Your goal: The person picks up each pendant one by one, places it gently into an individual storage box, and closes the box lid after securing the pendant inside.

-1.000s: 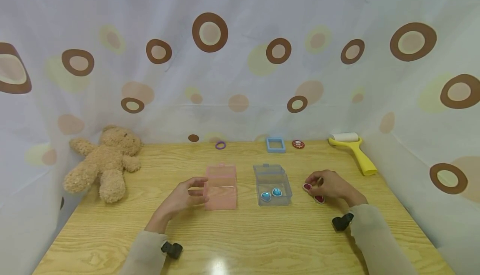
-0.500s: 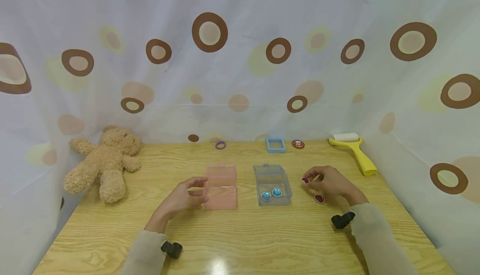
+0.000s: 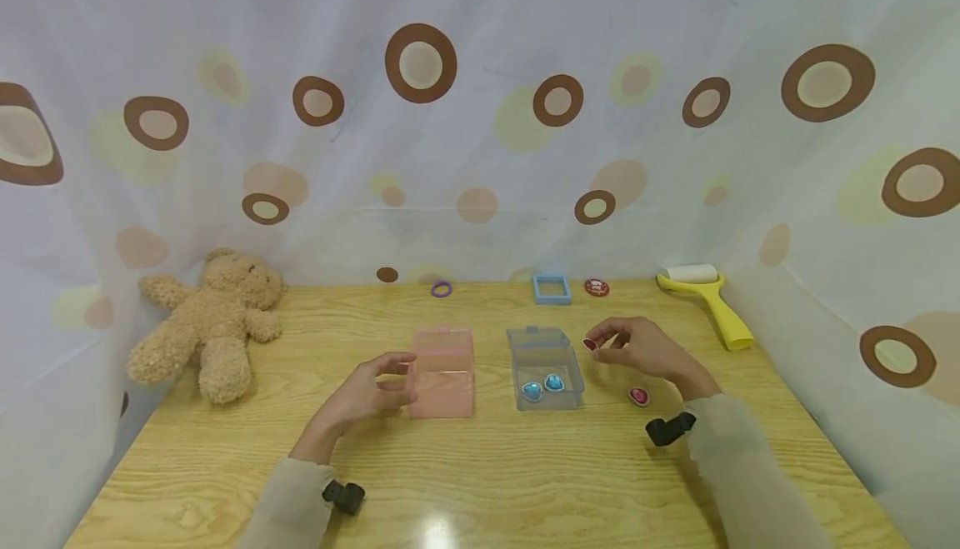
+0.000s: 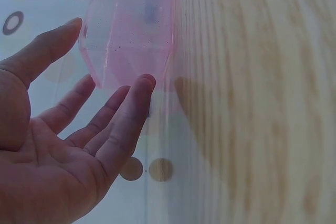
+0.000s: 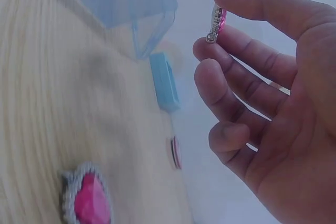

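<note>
My right hand pinches a red heart gem between thumb and forefinger, raised just right of the clear blue box. That box lies open with two blue heart gems inside. Another red heart gem lies on the wooden table under my right hand. My left hand is open, fingers straight, its tips against the left side of the open pink box.
A teddy bear sits at the back left. Along the back edge lie a purple ring, a blue square frame, a red round token and a yellow lint roller. Spotted curtains wall in the table.
My right hand lifted one red gem off the table and carried it left and up toward the blue box. The other red gem stayed put. The left hand has not moved.
</note>
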Tool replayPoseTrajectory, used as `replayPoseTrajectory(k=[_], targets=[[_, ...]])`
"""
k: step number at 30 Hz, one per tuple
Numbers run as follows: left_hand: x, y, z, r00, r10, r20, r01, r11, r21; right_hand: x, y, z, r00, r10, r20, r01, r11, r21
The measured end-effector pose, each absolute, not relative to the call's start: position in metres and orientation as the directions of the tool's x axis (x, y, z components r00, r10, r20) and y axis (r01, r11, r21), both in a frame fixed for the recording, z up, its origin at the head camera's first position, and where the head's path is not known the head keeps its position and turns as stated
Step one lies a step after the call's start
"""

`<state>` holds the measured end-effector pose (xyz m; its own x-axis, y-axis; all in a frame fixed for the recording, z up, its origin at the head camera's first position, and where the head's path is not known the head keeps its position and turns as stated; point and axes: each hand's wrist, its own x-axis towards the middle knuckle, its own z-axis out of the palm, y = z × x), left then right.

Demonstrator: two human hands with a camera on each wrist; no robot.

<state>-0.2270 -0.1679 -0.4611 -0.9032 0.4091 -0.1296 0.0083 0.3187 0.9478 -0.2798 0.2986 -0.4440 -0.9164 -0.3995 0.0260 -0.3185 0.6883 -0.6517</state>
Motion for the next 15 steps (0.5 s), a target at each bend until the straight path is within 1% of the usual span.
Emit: replayPoseTrajectory(k=[5, 9, 15], targets=[[-0.228, -0.167, -0.461, -0.903, 0.402, -0.151, -0.016, 0.32, 0.947, -0.283, 0.283, -0.439, -0.905, -0.422, 0.051, -0.351, 0.674, -0.65], [-0.227, -0.167, -0.461, -0.903, 0.389, -0.181, -0.055, 0.314, 0.948, -0.285, 0.268, -0.436, -0.898, -0.438, 0.041, -0.357, 0.67, -0.651], [-0.226, -0.166, -0.461, -0.903, 0.387, -0.185, -0.058, 0.318, 0.946, -0.286, 0.247, -0.433, -0.882, -0.47, 0.037, -0.378, 0.657, -0.652]])
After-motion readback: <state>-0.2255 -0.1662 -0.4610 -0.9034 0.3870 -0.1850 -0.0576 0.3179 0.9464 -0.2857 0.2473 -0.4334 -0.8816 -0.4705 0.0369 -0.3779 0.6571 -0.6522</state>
